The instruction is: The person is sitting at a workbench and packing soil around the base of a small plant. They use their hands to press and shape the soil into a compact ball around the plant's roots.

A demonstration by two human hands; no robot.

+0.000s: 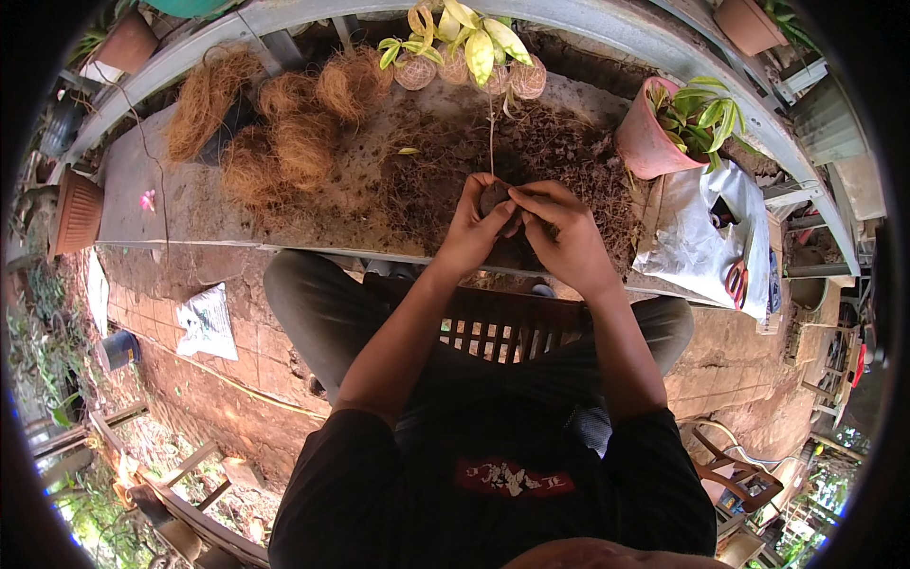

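Observation:
Between my two hands is a dark root ball (pixel 493 198) of soil, from which a thin pale stem (pixel 491 135) rises towards yellow-green leaves (pixel 480 55). My left hand (pixel 475 224) grips the ball from the left, thumb in front. My right hand (pixel 558 224) touches its right side with thumb and forefinger pinched together; whether a thread is between them is too small to tell. Under and around the hands, loose dark soil and root fibres (pixel 576 153) cover part of the grey work surface. Several string-wrapped balls (pixel 527 77) sit at the back, beside the leaves.
Coconut fibre clumps (pixel 302 146) lie at the left on the table (pixel 128 206), near a pink flower (pixel 147 200). A pink pot (pixel 650 131) with a leafy plant lies tilted at the right. Red-handled scissors (pixel 737 283) rest on a white plastic bag (pixel 693 235). A metal rail (pixel 597 28) runs behind.

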